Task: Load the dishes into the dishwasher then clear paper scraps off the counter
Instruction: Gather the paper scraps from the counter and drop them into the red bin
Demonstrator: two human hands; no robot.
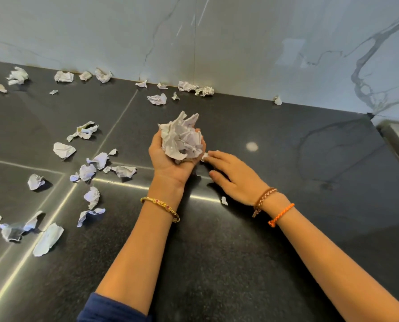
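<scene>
Covering the left half of the dark counter point(275, 240): loose paper scraps point(63, 150), near edge to far wall. Centre: left hand point(170, 159) palm up, forearm raised off the surface, fingers cupped around a wad of crumpled paper point(182, 140). Just right: right hand point(234, 174) palm down, low over the counter, fingertips point(211, 156) pinching a small scrap point(205, 156) beside the wad. Another small bit point(224, 201) lies near the right wrist.

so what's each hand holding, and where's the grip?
Left hand cups a wad of paper scraps from beneath. Right hand pinches a small scrap at its fingertips.
</scene>
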